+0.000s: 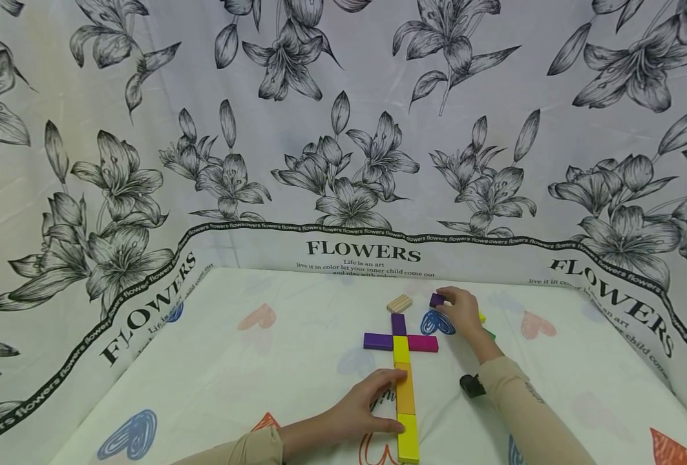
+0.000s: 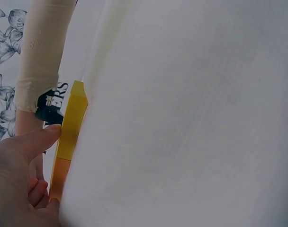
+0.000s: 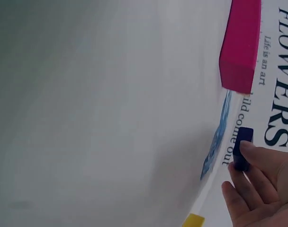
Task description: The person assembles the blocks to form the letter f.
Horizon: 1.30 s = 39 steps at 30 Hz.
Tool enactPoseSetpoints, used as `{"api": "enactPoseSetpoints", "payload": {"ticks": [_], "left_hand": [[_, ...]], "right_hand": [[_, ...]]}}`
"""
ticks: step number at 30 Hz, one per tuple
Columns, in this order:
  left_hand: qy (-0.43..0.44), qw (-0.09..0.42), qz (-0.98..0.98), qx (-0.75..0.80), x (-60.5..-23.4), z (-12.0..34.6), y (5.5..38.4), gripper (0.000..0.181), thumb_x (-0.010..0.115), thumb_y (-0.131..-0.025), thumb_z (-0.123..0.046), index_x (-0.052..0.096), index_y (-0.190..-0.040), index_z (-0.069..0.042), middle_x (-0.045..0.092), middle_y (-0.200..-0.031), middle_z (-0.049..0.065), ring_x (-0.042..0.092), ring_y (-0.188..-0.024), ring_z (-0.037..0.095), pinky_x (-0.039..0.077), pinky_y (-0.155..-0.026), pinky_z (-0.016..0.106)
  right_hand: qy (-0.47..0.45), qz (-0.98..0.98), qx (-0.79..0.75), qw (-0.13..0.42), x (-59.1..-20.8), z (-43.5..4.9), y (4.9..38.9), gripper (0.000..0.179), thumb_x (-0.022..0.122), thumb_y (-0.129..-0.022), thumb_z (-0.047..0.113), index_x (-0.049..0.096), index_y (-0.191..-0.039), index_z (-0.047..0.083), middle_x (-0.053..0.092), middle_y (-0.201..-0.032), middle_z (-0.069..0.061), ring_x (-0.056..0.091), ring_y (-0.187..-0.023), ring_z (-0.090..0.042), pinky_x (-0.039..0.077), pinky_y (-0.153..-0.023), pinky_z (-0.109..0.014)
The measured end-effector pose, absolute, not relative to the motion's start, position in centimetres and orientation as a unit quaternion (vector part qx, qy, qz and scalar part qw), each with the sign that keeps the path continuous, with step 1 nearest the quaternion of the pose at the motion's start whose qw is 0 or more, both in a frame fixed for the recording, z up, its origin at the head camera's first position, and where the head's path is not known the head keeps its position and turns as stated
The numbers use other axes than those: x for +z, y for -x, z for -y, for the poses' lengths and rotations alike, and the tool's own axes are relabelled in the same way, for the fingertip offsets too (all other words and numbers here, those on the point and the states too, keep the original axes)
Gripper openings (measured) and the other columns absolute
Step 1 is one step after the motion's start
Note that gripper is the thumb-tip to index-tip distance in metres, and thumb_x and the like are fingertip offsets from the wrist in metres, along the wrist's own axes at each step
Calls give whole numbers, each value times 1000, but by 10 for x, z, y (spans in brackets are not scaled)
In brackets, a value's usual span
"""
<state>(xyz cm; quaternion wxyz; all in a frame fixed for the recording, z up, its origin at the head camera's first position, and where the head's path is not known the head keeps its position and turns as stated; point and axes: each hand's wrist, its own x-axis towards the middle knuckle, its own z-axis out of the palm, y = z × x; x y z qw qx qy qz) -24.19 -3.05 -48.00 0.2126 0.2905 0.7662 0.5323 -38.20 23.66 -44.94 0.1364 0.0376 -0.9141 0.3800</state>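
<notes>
My right hand (image 1: 462,313) pinches a small dark purple block (image 3: 243,149) between thumb and fingers, over the far part of the cloth. On the cloth, wooden blocks form a cross: an orange block (image 1: 404,391) between two yellow blocks, a near one (image 1: 408,439) and a far one (image 1: 401,349). At its head are a purple block (image 1: 398,324), another purple block on the left (image 1: 378,341) and a magenta block (image 1: 422,343) on the right. My left hand (image 1: 357,410) lies against the column's left side, thumb at the near yellow block and fingertips by the orange one.
A plain striped wooden block (image 1: 399,303) lies beyond the cross. Yellow (image 1: 482,317) and green (image 1: 490,334) blocks show partly behind the right hand. A black object (image 1: 472,385) sits by the right sleeve. A flower-printed curtain (image 1: 343,161) stands behind the cloth.
</notes>
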Motion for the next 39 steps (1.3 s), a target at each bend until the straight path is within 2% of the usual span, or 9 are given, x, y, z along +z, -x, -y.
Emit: {"api": "enactPoseSetpoints", "payload": {"ticks": [8,20,29,39], "left_hand": [[-288,211,-768,532,-480,31,242,69,78,-83,-27,43,-143,-32,42,-149,-12,40,-138,2,36,-116,24],[-290,212,-765,534,-479,33,240,69,77,-84,-25,43,-143,-30,42,-149,-9,40,-138,4,35,-117,26],[-285,215,-767,533,-478,32,242,69,77,-83,-28,43,-143,-33,42,-148,-12,40,-137,2,35,-117,25],[-302,210,-761,535,-477,32,243,68,76,-85,-24,42,-144,-29,41,-150,-7,40,-139,6,34,-117,26]], "right_hand": [[-27,909,400,114,-447,-221,389,41,66,-86,-8,58,-127,-5,61,-130,-25,57,-123,-40,47,-106,-50],[-42,905,409,114,-453,-210,396,39,63,-88,-8,58,-126,-5,60,-130,-25,56,-124,-40,45,-107,-50],[-33,914,387,117,-456,-204,404,40,64,-85,-11,59,-125,-5,61,-129,-24,57,-124,-38,47,-107,-48],[-23,921,371,120,-456,-199,409,40,63,-84,-11,60,-123,-5,62,-127,-24,58,-122,-38,48,-106,-47]]}}
